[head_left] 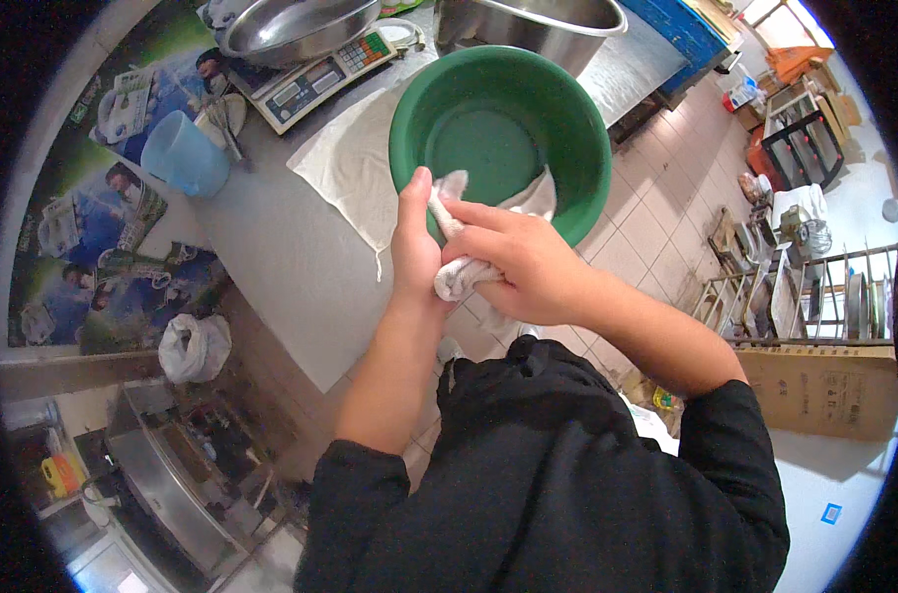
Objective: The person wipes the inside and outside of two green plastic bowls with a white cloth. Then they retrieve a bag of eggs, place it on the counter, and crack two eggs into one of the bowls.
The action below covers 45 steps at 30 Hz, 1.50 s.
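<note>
My left hand [417, 237] is upright at the near rim of a large green plastic basin [593, 170], its thumb or a finger pointing up. Bunched against it is a white cloth [460, 278], gripped by my right hand [515, 252]. Loose ends of the cloth hang over the basin's near side. How far the left fingers close on the cloth is hidden behind the right hand. The basin's visible inside shows a bare green bottom. Under and left of the basin, a thin off-white cloth [352, 163] with a short string lies on the metal table [271, 252].
Beyond the basin stands a deep steel container [567, 37]. A digital scale [308, 87] bears a steel bowl [293, 30]. A blue translucent plastic jug [185, 154] stands at the table's left. To the right are a metal rack [819, 296] and a cardboard box [819, 393].
</note>
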Available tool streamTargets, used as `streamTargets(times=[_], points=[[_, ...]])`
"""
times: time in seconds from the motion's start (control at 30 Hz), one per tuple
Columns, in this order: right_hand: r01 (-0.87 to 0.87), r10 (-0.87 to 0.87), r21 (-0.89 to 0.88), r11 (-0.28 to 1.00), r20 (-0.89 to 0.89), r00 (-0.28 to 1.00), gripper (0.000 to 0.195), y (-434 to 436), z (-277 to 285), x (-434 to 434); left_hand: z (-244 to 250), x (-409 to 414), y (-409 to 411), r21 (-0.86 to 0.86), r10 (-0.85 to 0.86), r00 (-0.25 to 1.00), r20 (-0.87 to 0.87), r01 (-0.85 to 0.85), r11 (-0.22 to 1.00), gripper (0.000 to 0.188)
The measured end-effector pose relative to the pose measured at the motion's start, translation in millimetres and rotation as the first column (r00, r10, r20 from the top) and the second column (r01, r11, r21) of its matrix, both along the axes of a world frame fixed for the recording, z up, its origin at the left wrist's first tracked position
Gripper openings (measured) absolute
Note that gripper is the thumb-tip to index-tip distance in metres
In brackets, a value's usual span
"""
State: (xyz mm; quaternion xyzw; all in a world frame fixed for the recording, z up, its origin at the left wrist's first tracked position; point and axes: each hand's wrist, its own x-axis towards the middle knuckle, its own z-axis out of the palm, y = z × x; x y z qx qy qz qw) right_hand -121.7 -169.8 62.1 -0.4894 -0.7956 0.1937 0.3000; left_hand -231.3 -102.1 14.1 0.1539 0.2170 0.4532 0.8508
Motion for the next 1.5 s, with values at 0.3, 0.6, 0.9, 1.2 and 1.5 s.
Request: streamTargets(times=[0.3, 0.6, 0.9, 1.2, 1.5], points=[[0.269, -0.423, -0.389, 0.881, -0.394, 0.816, 0.030, 5.2, -20.3, 70.7, -21.4, 0.2, -16.9, 0.112, 0.012, 0.992, -0.123, 0.001, 0.994, 0.048], [0.004, -0.007, 0.067, 0.998, 0.035, 0.999, 0.064, 15.7, -7.0, 0.1, -36.1, 10.3, -30.1, 0.402, -0.016, 0.927, -0.374, 0.178, 0.898, 0.058], [0.158, -0.315, 0.671, 0.724, 0.117, 0.942, 0.046, 72.1, 22.6, 36.9, -12.3, 5.4, -70.0, 0.497, 0.129, 0.843, -0.522, 0.178, 0.849, 0.043], [0.357, -0.434, 0.316, 0.879, 0.219, 0.874, 0.080, 45.6, -50.8, 69.5, -22.8, -20.6, -20.6, 0.574, 0.509, 0.796, -0.328, -0.260, 0.777, 0.074], [0.119, -0.309, -0.475, 0.872, -0.346, 0.886, 0.063, -8.7, -61.2, -11.3, -41.8, -27.7, 9.9, 0.580, 0.590, 0.727, -0.351, -0.325, 0.747, 0.063]])
